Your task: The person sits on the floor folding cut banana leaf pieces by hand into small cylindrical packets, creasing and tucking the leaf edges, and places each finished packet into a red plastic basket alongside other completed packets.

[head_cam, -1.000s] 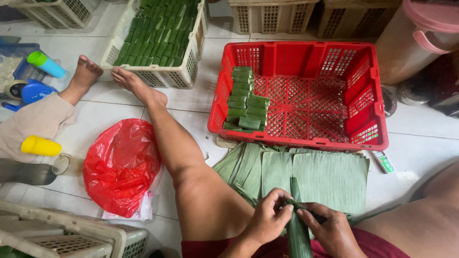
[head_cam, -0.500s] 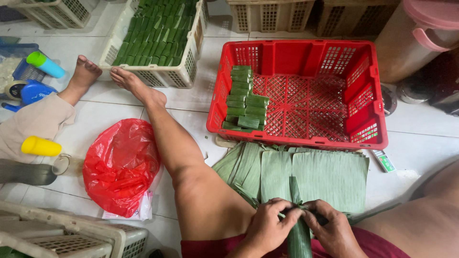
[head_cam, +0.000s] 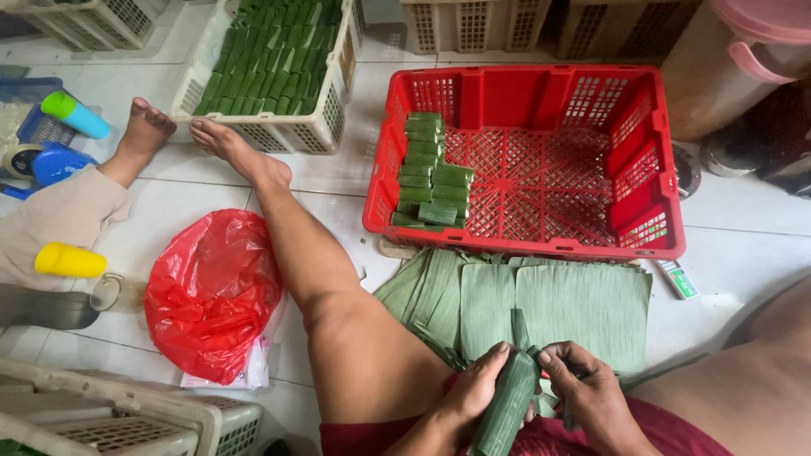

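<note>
Both hands work a long green leaf-wrapped roll (head_cam: 507, 405) over my lap at the bottom of the view. My left hand (head_cam: 473, 393) cups the roll's left side. My right hand (head_cam: 591, 397) pinches the leaf at its upper end. Just beyond the hands a stack of flat banana leaf sheets (head_cam: 574, 304) lies fanned on the tiled floor. Behind the sheets stands a red plastic crate (head_cam: 650, 177) with several finished green wrapped packets (head_cam: 431, 181) stacked in its left part.
A cream crate (head_cam: 321, 127) full of green packets stands at the back left by my bare foot (head_cam: 224, 139). Another person's foot (head_cam: 144, 135) and a red plastic bag (head_cam: 211, 291) lie left of my leg. Yellow and green cylinders, tape holders and further crates line the left edge.
My hands have shifted along the roll; the wrapped roll now stands clearer between them, with the right fingers at its top end. Nothing else moved.
</note>
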